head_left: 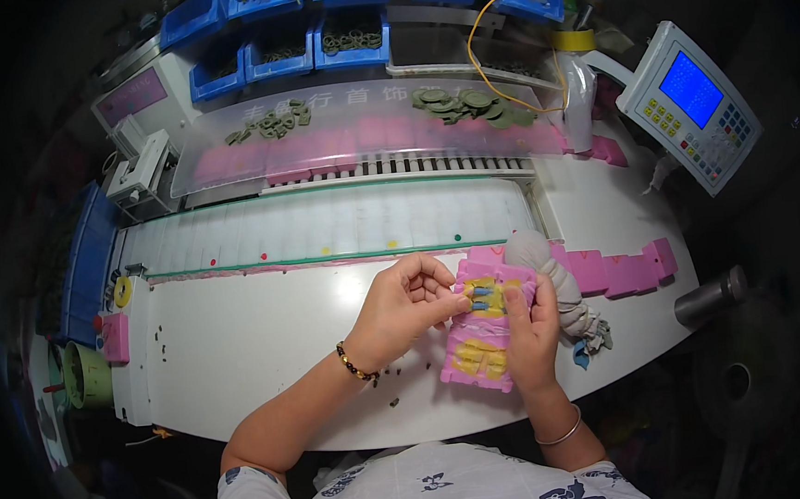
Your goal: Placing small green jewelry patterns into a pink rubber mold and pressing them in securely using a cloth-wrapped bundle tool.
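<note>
My right hand (pixel 533 335) grips a pink mould block (pixel 471 331) by its right side, thumb laid across its face. Two yellow-stained recesses show on the block; the upper one holds small blue pieces (pixel 483 294), and the lower yellow recess (pixel 480 359) has moulded hollows in it. At the block's upper left, my left hand (pixel 397 310) has thumb and finger pinched against the upper recess, beside the blue pieces. What lies between those fingertips is too small to make out. Just behind my right hand rests a white cloth bundle (pixel 550 276).
Several pink blocks (pixel 606 272) line the right side. A long pale tray with a green edge (pixel 336 257) crosses the table (pixel 268 351). Dark crumbs lie near my left forearm. Blue bins (pixel 354 58) hold greenish parts; a control panel (pixel 691 99) stands right.
</note>
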Motion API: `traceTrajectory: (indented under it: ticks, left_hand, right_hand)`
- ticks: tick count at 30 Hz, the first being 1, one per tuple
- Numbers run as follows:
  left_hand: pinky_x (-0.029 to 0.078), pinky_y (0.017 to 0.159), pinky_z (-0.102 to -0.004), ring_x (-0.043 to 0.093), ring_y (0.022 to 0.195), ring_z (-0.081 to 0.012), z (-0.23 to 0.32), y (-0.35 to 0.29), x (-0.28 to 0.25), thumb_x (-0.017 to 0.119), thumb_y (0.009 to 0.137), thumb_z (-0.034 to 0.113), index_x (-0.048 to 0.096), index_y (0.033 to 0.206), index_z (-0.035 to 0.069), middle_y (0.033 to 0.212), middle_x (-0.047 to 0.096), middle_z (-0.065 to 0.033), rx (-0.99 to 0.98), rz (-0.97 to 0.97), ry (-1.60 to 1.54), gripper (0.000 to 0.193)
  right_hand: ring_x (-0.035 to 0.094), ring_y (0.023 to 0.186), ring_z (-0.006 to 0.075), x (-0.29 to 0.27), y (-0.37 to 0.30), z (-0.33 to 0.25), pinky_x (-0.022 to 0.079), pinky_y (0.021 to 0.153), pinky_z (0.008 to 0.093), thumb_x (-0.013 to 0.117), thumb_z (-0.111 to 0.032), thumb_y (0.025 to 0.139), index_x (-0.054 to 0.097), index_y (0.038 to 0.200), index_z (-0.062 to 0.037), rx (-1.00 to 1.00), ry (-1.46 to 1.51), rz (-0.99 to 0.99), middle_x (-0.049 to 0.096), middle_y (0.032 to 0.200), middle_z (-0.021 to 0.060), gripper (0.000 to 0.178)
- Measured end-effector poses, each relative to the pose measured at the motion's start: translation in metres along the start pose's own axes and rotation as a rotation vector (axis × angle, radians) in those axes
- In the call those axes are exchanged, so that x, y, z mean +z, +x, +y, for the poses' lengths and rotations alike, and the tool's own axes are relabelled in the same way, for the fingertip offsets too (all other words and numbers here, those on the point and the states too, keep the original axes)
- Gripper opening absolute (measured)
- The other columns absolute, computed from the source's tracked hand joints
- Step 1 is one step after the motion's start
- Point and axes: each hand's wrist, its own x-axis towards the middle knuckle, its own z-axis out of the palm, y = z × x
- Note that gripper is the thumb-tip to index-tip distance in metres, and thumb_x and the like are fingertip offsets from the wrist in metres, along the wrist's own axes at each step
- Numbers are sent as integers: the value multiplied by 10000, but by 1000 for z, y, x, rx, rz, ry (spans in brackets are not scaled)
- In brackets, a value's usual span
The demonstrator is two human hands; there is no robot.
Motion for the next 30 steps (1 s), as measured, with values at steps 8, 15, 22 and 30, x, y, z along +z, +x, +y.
traceTrajectory:
  ticks: [8,15,22,30]
  left_hand:
    - [502,809,-249,638,902,-104,-13,1,-6,747,855,54,580,962,77,952,672,-26,-106,-65,-253,200]
    - [500,852,-251,626,942,-99,-15,-3,3,696,886,26,528,1152,60,1040,664,-42,-60,-102,-382,316]
    - [511,887,-260,615,973,-100,-24,-4,6,645,925,29,492,1253,2,1126,631,-73,10,-26,-324,363]
    - [517,917,-263,617,1019,-101,-20,-9,-1,649,917,15,494,1259,-20,1153,609,-79,-7,-63,-227,377]
  right_hand:
    - [506,836,85,-1,-8,0,452,770,260,580,-113,993,521,1075,-4,-132,-147,14,571,923,36,149]
    - [500,894,68,1,-8,-5,443,821,240,527,-125,1025,509,1116,-11,-30,35,-55,565,995,19,147]
    - [524,920,40,8,0,-5,469,822,229,510,-159,1044,513,1115,-18,124,182,-42,598,1024,20,158]
    - [542,921,40,12,0,-3,480,829,227,517,-165,1044,513,1104,-21,128,190,-39,610,1033,26,156]
